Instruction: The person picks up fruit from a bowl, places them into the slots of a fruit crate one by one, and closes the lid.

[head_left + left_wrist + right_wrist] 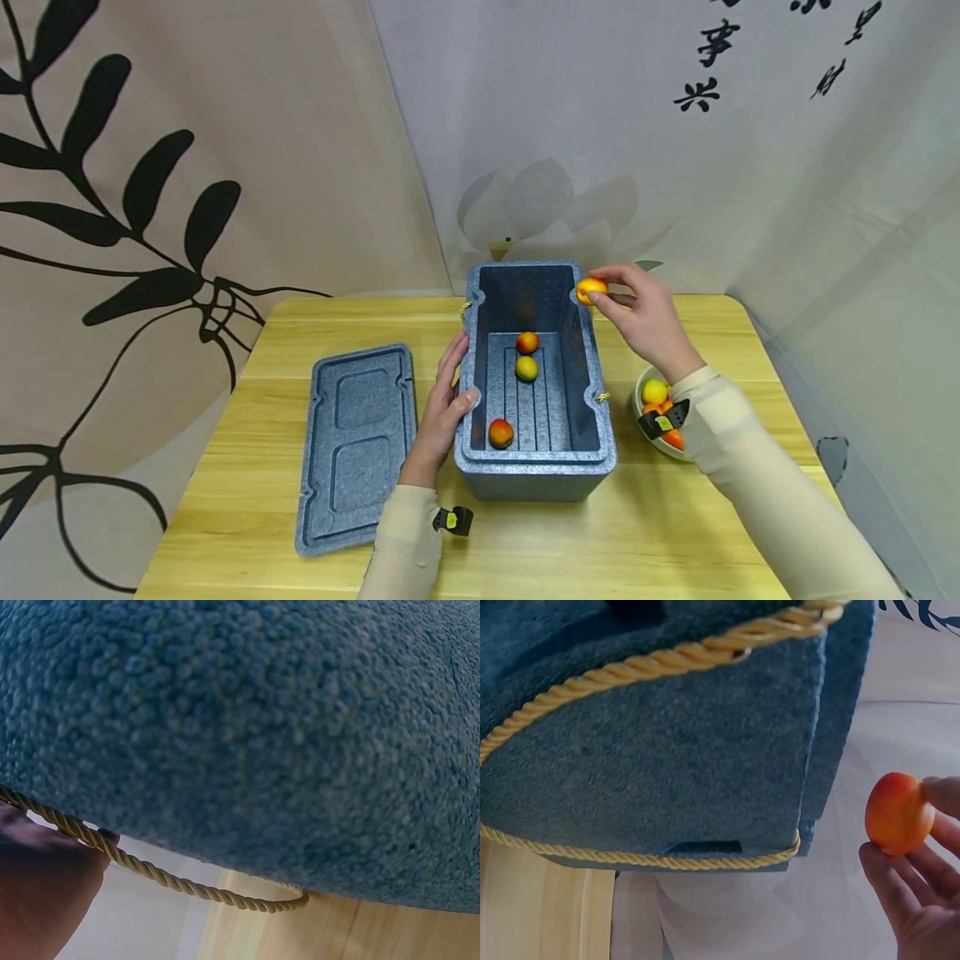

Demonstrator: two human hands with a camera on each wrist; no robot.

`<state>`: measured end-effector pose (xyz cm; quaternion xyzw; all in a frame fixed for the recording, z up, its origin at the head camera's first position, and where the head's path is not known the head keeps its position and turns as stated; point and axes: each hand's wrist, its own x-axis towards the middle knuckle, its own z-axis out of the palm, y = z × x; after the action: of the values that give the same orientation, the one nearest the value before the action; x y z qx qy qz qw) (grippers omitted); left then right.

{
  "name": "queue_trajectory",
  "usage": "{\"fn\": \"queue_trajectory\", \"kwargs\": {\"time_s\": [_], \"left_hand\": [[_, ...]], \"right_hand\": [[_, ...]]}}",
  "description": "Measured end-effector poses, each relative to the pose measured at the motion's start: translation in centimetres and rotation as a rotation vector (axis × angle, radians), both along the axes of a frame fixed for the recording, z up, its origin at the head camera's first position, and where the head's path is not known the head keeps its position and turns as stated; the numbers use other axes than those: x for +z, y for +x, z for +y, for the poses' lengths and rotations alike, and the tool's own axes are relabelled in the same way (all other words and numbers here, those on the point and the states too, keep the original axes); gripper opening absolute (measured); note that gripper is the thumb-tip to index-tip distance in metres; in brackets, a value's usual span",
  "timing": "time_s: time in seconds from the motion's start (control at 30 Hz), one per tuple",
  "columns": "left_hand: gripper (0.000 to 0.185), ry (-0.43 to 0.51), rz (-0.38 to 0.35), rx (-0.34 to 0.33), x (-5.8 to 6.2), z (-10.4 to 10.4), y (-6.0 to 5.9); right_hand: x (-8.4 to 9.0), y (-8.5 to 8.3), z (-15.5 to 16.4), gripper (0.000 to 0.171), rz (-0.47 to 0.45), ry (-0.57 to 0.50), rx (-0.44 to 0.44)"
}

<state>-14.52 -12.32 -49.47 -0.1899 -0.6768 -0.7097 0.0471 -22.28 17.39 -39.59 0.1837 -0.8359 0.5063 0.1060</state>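
Note:
A grey-blue foam box [536, 483] stands uncovered in the middle of the table. Inside lie a red-orange fruit [527, 342], a yellow fruit [527, 368] and, nearer the front, another red-orange fruit [501, 433]. My left hand [442, 408] holds the box's left wall, with the thumb over the rim and the fingers along the outside. Between thumb and fingertips, my right hand [645, 317] pinches a small orange fruit [592, 291] at the right rim, near the far corner. In the right wrist view the orange fruit [900, 814] looks smooth and egg-shaped.
The foam lid [360, 442] lies flat left of the box. A pale bowl [638, 400] of several yellow and orange fruits [655, 391] sits to the right, partly hidden by my right wrist. Twisted gold cord handles [652, 664] hang on the box's sides. A printed cloth [300, 125] hangs behind.

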Motion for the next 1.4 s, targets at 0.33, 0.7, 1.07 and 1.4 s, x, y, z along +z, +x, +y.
{"fn": "queue_trajectory", "kwargs": {"time_s": [0.33, 0.7, 1.07, 1.4], "left_hand": [[0.07, 0.002, -0.013, 0.001, 0.1, 0.0, 0.0], [0.07, -0.006, -0.005, 0.003, -0.1, 0.0, -0.1], [0.069, 0.001, -0.001, 0.003, 0.1, 0.0, 0.0], [0.07, 0.0, -0.019, 0.005, -0.1, 0.0, 0.0]], "right_hand": [[0.5, -0.6, -1.2, 0.033, -0.02, -0.013, 0.067], [0.4, -1.4, -2.3, 0.03, -0.042, 0.037, 0.087], [0.2, -1.6, -2.7, 0.03, -0.068, 0.071, 0.101], [-0.2, -1.8, -2.9, 0.028, -0.076, 0.112, 0.086]]}}
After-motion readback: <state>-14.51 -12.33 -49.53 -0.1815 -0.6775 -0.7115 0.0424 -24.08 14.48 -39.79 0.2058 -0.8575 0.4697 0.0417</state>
